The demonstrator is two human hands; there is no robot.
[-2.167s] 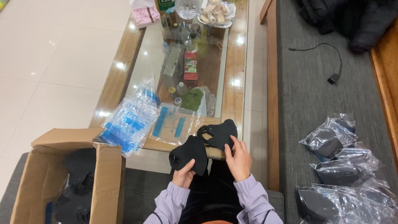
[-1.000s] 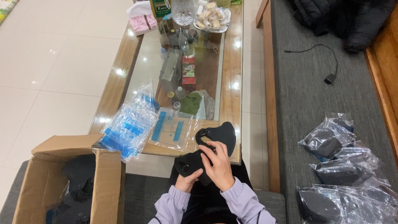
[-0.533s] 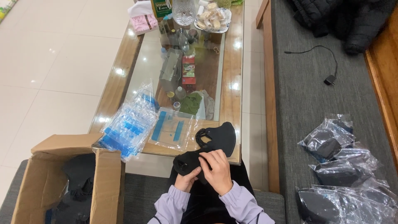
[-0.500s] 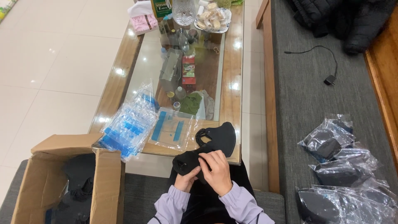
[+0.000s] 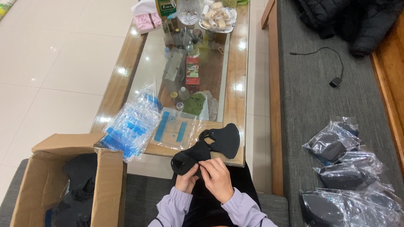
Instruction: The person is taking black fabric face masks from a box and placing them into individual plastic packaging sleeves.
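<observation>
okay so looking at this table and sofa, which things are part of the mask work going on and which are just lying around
In the work: left hand and right hand holding a black mask; second black mask; clear bags; cardboard box; bagged masks.

Lying about: tissue box; snack plate; cable; dark jacket.

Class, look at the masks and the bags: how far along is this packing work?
Done: bagged masks are piled on the sofa at the right. In hand: both hands work a black mask; another mask lies on the table edge. Left: loose masks fill the cardboard box, and empty bags wait.
</observation>
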